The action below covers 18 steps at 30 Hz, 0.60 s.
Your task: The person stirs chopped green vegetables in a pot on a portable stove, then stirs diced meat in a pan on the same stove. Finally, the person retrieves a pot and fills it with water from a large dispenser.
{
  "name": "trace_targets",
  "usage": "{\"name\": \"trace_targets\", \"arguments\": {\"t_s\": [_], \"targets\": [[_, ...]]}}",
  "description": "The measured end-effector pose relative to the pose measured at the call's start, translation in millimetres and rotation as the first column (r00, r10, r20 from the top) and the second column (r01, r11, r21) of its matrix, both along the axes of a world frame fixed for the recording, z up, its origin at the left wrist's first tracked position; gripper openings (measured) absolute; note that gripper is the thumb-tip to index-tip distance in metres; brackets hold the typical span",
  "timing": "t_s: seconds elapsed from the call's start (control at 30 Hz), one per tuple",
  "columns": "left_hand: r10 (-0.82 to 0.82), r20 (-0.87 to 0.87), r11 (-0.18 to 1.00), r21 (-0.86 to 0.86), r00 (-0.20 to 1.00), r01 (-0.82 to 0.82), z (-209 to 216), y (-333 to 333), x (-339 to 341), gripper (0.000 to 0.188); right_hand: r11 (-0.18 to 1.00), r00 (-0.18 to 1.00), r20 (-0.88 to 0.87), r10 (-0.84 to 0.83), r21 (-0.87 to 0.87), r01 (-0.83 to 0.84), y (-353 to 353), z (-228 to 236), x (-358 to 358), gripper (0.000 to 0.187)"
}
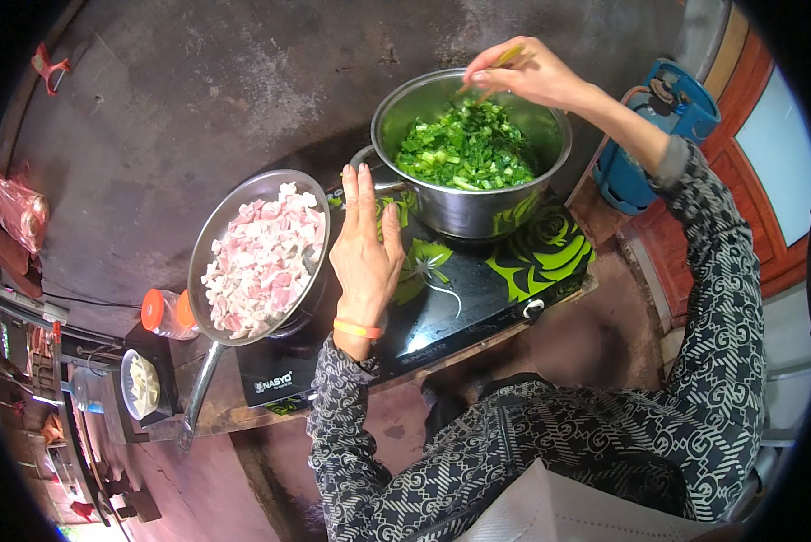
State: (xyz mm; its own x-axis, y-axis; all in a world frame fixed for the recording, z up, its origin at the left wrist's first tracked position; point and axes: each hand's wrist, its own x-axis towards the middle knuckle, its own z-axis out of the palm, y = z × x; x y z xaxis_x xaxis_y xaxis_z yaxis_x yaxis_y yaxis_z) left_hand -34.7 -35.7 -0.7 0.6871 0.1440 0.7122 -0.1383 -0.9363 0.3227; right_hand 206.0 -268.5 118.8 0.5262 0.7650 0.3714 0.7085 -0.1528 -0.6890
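Note:
My right hand [527, 77] is closed around chopsticks [508, 58], whose tips point down into a steel pot [451, 210]. Chopped green vegetables [464, 149] lie heaped inside the pot. My left hand [367, 257], with an orange wristband, is open with its fingers stretched out. Its fingertips are by the pot's left handle [362, 158]; whether they touch it, I cannot tell. Left of that hand sits a frying pan [204, 253] full of pale pink chopped meat [263, 257], its long handle [202, 393] reaching toward the lower left.
Both vessels stand on a black gas stove [414, 330] with green flower patterns. A blue gas cylinder [631, 172] stands at the right, near a red-brown door [758, 199]. Orange-lidded jars [155, 312] and a white bowl [141, 387] are left of the pan.

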Motion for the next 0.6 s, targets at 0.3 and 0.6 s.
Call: {"name": "trace_targets", "arguments": {"t_s": [0.3,0.6], "targets": [[0.004,-0.009,1.0,0.015,1.0,-0.004,-0.3,1.7,-0.4,0.059,0.943,0.888,-0.385,0.252,-0.106,-0.314,48.6,-21.7,-24.7,0.025],[-0.009,-0.088,0.995,-0.104,0.996,0.0,7.1,-3.6,-6.6,0.058,0.973,0.997,-0.026,-0.079,-0.218,0.071,-20.6,53.2,-30.5,0.021]]}}
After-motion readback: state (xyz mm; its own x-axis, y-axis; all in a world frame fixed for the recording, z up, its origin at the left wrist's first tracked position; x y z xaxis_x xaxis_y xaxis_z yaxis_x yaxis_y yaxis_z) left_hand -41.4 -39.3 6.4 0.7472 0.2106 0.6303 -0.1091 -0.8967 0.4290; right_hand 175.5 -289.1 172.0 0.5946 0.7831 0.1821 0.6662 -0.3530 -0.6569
